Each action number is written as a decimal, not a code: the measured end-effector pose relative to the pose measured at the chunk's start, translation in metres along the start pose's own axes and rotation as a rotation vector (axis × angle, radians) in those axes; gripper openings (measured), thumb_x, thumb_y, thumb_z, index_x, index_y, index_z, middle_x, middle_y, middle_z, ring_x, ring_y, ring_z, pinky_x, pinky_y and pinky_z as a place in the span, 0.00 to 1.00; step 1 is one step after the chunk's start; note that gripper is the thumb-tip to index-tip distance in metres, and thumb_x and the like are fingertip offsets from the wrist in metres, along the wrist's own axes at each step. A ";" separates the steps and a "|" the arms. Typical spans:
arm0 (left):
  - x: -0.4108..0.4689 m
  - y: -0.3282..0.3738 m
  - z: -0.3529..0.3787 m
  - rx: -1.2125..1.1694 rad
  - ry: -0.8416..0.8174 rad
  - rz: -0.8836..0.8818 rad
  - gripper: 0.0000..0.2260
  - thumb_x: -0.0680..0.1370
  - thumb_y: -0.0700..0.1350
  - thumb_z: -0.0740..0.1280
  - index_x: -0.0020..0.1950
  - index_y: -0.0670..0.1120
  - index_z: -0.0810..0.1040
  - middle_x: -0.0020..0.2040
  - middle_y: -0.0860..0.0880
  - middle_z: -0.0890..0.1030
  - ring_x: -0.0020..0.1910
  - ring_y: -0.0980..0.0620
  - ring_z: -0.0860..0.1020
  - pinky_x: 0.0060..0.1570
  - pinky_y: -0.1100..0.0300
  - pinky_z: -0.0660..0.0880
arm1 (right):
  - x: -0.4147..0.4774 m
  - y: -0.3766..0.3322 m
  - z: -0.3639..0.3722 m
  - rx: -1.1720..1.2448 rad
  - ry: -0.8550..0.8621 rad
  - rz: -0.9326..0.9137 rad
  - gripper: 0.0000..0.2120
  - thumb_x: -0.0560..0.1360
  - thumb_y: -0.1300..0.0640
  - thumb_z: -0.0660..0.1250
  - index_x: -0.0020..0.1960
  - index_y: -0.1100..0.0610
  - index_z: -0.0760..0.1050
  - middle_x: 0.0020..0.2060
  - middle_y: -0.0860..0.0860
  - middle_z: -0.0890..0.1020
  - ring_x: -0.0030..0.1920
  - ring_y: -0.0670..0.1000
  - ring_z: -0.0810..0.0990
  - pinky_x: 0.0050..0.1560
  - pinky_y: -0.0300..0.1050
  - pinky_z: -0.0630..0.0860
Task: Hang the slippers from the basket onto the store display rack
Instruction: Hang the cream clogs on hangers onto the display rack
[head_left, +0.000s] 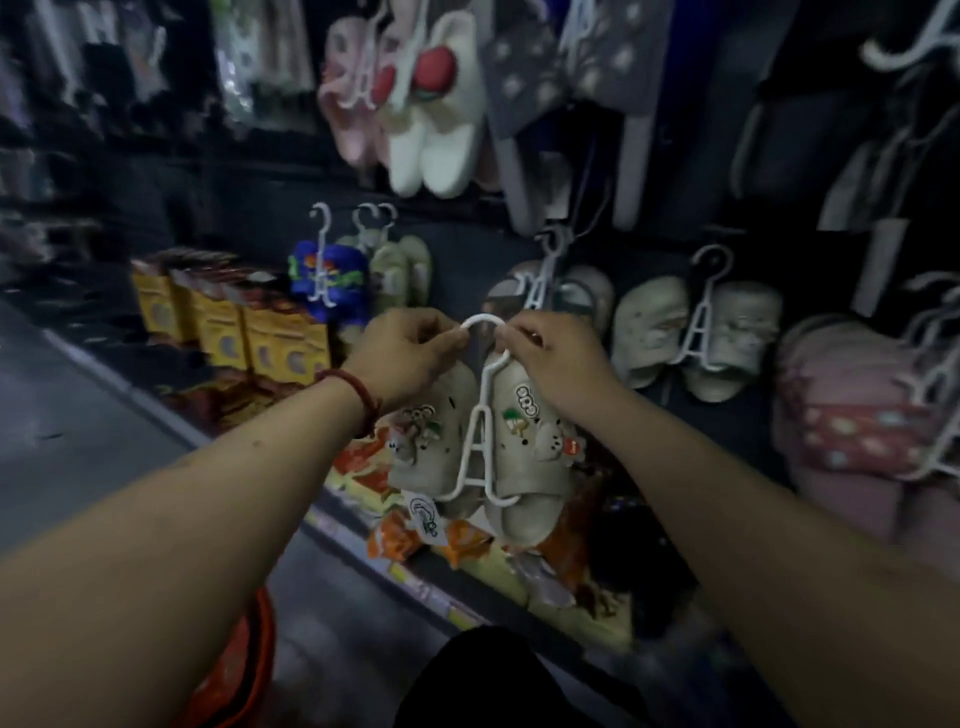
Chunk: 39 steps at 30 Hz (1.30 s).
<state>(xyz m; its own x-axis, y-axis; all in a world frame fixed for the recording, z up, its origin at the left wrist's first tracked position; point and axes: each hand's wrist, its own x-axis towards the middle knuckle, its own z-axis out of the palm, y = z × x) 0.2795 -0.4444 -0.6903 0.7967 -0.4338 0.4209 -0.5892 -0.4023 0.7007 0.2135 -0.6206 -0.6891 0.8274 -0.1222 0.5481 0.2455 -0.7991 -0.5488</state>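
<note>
I observe both hands raised in front of the display rack (467, 244), gripping one white plastic hanger (480, 415) at its hook. The left hand (410, 358) pinches the left end of the hook's arc between thumb and fingers; a red bracelet (356, 395) sits on that wrist. The right hand (556, 358) is closed over the right side of the hook, where it bends down into the stem. The hook's curve spans the gap between the two grips.

The pair of beige slippers (498, 447) hangs directly below both grips on the hanger's A-shaped frame, one slipper under each hand, toes pointing down. Small decorative charms dot both uppers. A paper tag (423, 514) dangles beneath the left slipper.

Just beyond the hands, grey slippers (566, 296) hang on the rack on their own hanger. To the right of the right hand hangs a pale pair (696, 338); beyond the left hand, a blue pair (327, 280). Yellow packets (228, 322) stand on the shelf left of the left hand. An orange basket (244, 670) shows under the left forearm, well below the grips. Whether the hook touches a rack peg I cannot tell.
</note>
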 end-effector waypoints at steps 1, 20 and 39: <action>0.007 0.008 0.011 -0.009 -0.020 0.018 0.15 0.81 0.54 0.66 0.42 0.45 0.81 0.33 0.48 0.79 0.32 0.55 0.75 0.37 0.55 0.72 | -0.003 0.007 -0.011 -0.007 0.024 0.011 0.14 0.83 0.55 0.62 0.44 0.61 0.80 0.35 0.54 0.78 0.36 0.49 0.75 0.35 0.39 0.66; 0.098 0.125 0.153 -0.102 -0.111 0.319 0.13 0.83 0.50 0.62 0.46 0.43 0.79 0.44 0.45 0.82 0.45 0.46 0.79 0.50 0.52 0.75 | -0.010 0.105 -0.138 -0.236 0.497 0.120 0.19 0.81 0.50 0.55 0.42 0.62 0.75 0.41 0.53 0.76 0.44 0.55 0.76 0.47 0.56 0.74; 0.252 0.107 0.267 -0.184 -0.216 0.258 0.12 0.83 0.41 0.60 0.40 0.44 0.77 0.40 0.46 0.80 0.39 0.53 0.77 0.42 0.62 0.72 | 0.107 0.242 -0.165 -0.279 0.410 0.390 0.16 0.83 0.51 0.57 0.49 0.58 0.81 0.51 0.61 0.83 0.54 0.62 0.81 0.56 0.53 0.76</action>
<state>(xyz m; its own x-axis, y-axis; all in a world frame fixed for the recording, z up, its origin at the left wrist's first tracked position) 0.3819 -0.8117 -0.6631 0.5672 -0.6696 0.4795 -0.7170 -0.1150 0.6875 0.2776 -0.9240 -0.6589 0.5548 -0.6071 0.5688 -0.2222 -0.7670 -0.6019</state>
